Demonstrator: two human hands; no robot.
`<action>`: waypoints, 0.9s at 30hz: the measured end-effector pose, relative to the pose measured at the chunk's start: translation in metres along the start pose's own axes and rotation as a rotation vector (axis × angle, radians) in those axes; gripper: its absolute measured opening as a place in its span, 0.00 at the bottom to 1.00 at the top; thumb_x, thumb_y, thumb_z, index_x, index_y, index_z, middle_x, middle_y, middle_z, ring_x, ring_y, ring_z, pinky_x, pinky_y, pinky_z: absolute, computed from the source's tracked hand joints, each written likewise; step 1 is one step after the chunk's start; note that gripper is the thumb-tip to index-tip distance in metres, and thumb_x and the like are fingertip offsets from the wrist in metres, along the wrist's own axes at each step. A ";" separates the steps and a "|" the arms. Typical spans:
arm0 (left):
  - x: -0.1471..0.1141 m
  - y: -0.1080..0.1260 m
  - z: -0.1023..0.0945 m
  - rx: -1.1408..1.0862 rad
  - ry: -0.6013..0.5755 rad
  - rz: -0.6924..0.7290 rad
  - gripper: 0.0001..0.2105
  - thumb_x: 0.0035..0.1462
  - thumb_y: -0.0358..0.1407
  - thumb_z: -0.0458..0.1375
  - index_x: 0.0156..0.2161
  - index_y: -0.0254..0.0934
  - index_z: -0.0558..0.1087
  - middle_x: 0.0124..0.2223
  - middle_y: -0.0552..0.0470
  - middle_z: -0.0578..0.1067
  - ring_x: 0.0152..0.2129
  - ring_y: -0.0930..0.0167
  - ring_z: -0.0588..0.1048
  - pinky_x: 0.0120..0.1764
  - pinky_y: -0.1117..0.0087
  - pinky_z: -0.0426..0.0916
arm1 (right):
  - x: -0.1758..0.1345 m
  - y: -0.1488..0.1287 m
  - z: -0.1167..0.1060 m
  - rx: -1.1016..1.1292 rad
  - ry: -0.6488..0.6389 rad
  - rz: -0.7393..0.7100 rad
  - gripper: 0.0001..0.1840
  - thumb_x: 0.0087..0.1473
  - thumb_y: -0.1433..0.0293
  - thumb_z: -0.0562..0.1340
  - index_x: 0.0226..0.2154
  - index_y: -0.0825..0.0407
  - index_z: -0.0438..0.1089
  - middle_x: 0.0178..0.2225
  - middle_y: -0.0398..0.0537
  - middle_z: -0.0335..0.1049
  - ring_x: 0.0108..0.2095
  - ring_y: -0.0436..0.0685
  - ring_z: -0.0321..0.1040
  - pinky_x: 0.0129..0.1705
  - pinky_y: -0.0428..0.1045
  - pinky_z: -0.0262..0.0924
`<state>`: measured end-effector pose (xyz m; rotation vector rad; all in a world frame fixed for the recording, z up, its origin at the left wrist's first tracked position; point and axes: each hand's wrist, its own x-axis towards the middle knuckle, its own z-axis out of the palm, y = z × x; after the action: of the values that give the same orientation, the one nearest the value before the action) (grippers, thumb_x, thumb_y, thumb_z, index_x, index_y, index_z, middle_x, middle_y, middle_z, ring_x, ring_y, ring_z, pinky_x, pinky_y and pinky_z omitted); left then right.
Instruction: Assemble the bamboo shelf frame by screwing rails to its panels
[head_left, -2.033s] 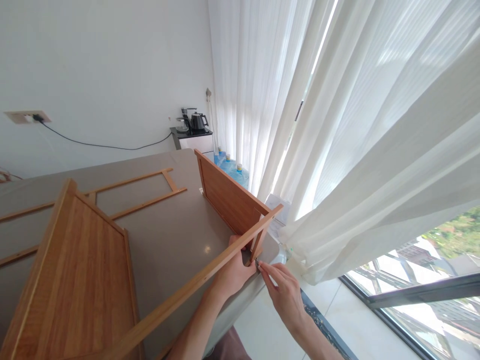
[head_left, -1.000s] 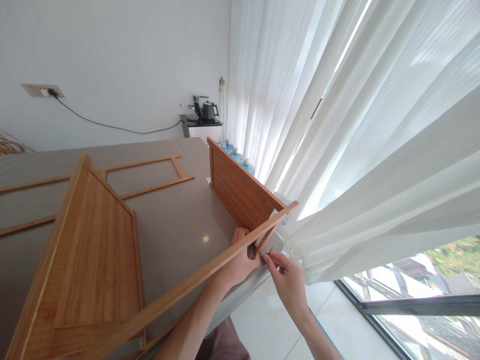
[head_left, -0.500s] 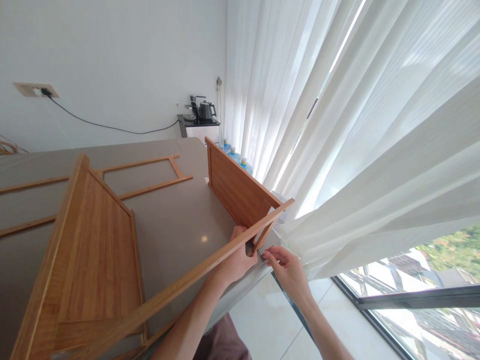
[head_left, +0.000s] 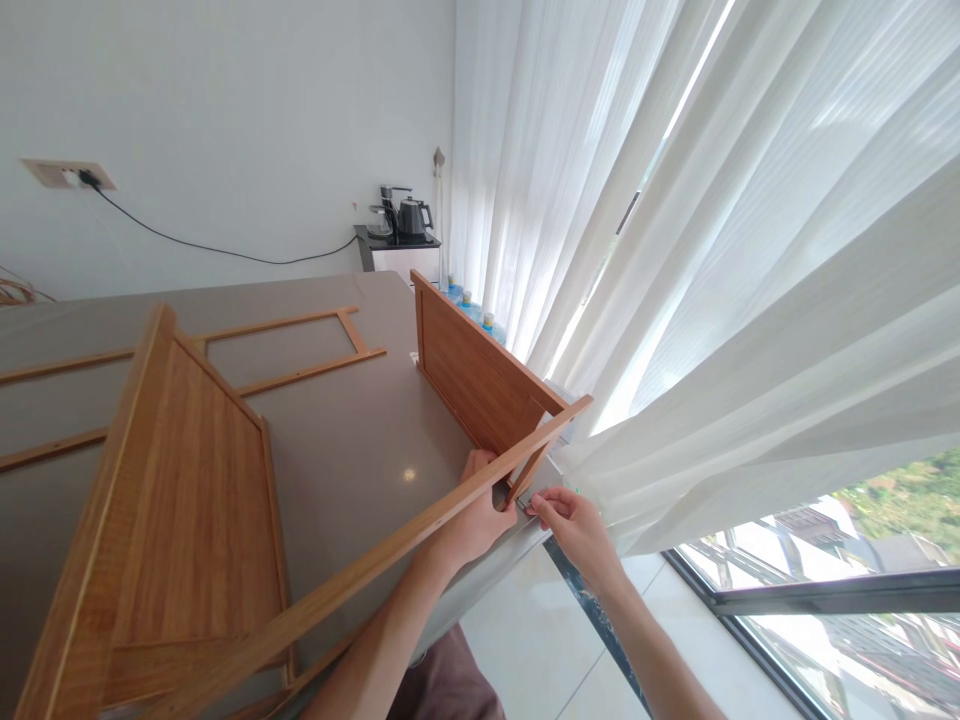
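A wooden shelf frame stands on the table, with one slatted panel (head_left: 480,360) at its right end and another panel (head_left: 202,500) at its left. A long wooden rail (head_left: 405,540) runs across the front between them. Beneath this rail my left hand (head_left: 480,520) is closed around the lower corner of the right end, its fingers partly hidden. Just right of that corner, my right hand (head_left: 566,518) pinches a thin metal rod, apparently a hex key (head_left: 527,504), with its tip at the lower wood joint. The fingers cover most of it.
A flat ladder-like wooden frame (head_left: 300,382) lies farther back on the grey table (head_left: 352,440). Behind are a kettle (head_left: 412,216) on a small stand and several water bottles (head_left: 471,308). White curtains (head_left: 675,300) hang close on the right.
My right hand has shifted slightly and its fingers have turned around the small metal rod. My left hand keeps its hold on the corner. The view has moved very little.
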<state>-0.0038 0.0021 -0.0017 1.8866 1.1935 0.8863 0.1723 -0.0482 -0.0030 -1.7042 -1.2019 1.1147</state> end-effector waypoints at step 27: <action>0.000 -0.001 -0.001 0.028 -0.008 0.018 0.19 0.49 0.29 0.61 0.47 0.39 0.62 0.48 0.48 0.69 0.47 0.65 0.71 0.50 0.62 0.67 | -0.017 0.020 0.002 -0.520 0.121 -0.651 0.10 0.69 0.67 0.50 0.40 0.48 0.65 0.34 0.46 0.67 0.36 0.54 0.65 0.40 0.50 0.62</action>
<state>-0.0048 0.0028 -0.0024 1.9245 1.1908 0.8750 0.1732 -0.0696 -0.0182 -1.5112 -1.8922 0.3133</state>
